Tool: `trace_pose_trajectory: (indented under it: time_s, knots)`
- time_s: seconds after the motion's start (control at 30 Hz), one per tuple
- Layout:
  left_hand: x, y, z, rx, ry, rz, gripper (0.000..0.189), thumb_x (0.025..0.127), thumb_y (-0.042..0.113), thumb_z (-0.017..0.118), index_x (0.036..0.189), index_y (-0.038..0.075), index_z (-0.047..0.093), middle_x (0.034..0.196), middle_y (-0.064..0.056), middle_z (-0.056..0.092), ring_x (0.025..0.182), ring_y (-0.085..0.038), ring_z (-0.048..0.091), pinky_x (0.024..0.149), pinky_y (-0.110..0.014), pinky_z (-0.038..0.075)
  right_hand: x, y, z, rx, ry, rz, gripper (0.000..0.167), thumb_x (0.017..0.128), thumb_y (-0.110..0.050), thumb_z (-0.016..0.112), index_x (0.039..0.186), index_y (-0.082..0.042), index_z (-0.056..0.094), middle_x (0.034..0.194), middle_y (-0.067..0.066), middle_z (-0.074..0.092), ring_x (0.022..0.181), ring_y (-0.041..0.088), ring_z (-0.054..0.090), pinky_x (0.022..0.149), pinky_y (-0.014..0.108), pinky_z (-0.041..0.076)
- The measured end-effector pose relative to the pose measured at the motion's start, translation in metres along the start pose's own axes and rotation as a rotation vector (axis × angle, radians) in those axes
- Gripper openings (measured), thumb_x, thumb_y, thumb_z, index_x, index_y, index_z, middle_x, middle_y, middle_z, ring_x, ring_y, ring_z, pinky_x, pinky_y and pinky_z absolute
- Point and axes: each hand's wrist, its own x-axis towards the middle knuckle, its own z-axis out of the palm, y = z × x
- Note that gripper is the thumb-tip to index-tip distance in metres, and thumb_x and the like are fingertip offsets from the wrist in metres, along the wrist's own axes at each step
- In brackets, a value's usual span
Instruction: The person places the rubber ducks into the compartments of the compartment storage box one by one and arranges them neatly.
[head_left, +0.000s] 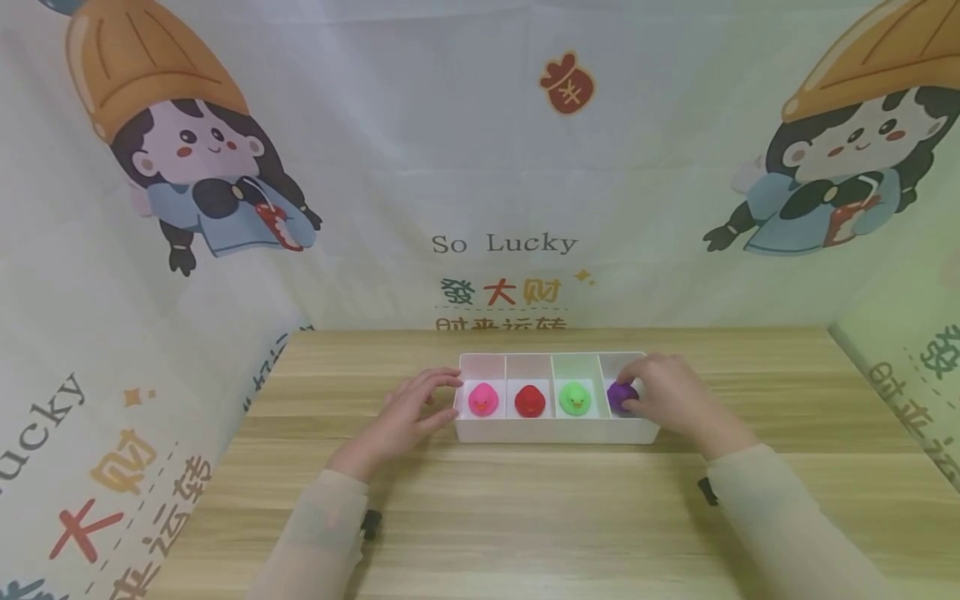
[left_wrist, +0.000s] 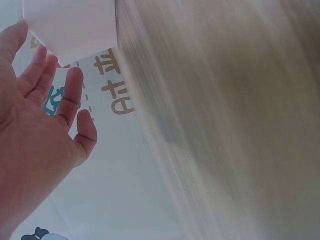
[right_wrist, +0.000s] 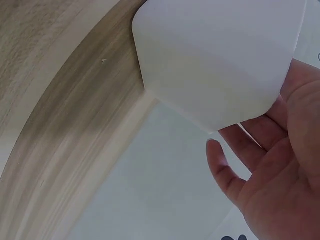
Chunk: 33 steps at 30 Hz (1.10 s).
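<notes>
A white box [head_left: 555, 432] with a row of compartments stands on the wooden table. From left to right, its compartments hold a pink rubber duck [head_left: 483, 401], a red rubber duck [head_left: 530, 402], a green rubber duck [head_left: 575, 399] and a purple rubber duck [head_left: 620, 397]. My right hand [head_left: 670, 397] reaches over the right end and pinches the purple duck, covering part of it. At the left end, my left hand [head_left: 405, 414] touches the box with extended fingers. Both wrist views show the box's outer end walls, and the ducks are hidden there.
The wooden table [head_left: 510, 517] extends around the box. Behind it hangs a printed cloth [head_left: 420, 167] with cartoon figures and lettering, which also runs along both sides.
</notes>
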Motion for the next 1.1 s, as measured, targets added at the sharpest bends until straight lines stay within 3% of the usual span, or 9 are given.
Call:
trace_pose_trajectory:
  time_s: [0.43,0.67,0.9,1.1]
  knots:
    - [0.001,0.0,-0.001,0.006,0.0,0.002,0.045,0.101,0.025,0.068,0.143,0.019,0.055,0.163,-0.002,0.042,0.125,-0.036,0.055,0.115,-0.067,0.024,0.002,-0.002,0.001,0.015,-0.052,0.054,0.021,0.08,-0.007,0.086,0.099,-0.008,0.077,0.098,0.006,0.078,0.1,0.034,0.069,0.098,0.065,0.041]
    - [0.001,0.002,-0.001,0.009,-0.01,0.0,0.044,0.101,0.026,0.067,0.143,0.02,0.055,0.163,-0.001,0.042,0.125,-0.035,0.055,0.115,-0.067,0.023,0.0,-0.004,0.0,0.026,-0.077,0.065,0.02,0.084,-0.009,0.083,0.103,-0.008,0.076,0.107,0.009,0.078,0.107,0.037,0.068,0.098,0.065,0.043]
    - [-0.003,0.0,0.0,0.025,-0.006,0.016,0.046,0.101,0.026,0.068,0.144,0.018,0.055,0.163,-0.002,0.042,0.134,-0.036,0.05,0.117,-0.067,0.02,-0.006,-0.017,0.002,0.044,0.041,0.127,0.026,0.092,-0.01,0.072,0.118,-0.004,0.073,0.126,0.018,0.071,0.126,0.044,0.06,0.11,0.064,0.043]
    - [-0.009,0.007,-0.003,0.074,0.029,-0.011,0.049,0.101,0.025,0.068,0.146,0.016,0.055,0.162,-0.002,0.044,0.144,-0.034,0.039,0.116,-0.067,0.023,-0.01,-0.046,0.005,-0.051,0.115,0.186,0.052,0.096,-0.029,0.073,0.14,-0.005,0.059,0.145,0.023,0.056,0.137,0.046,0.049,0.112,0.067,0.04]
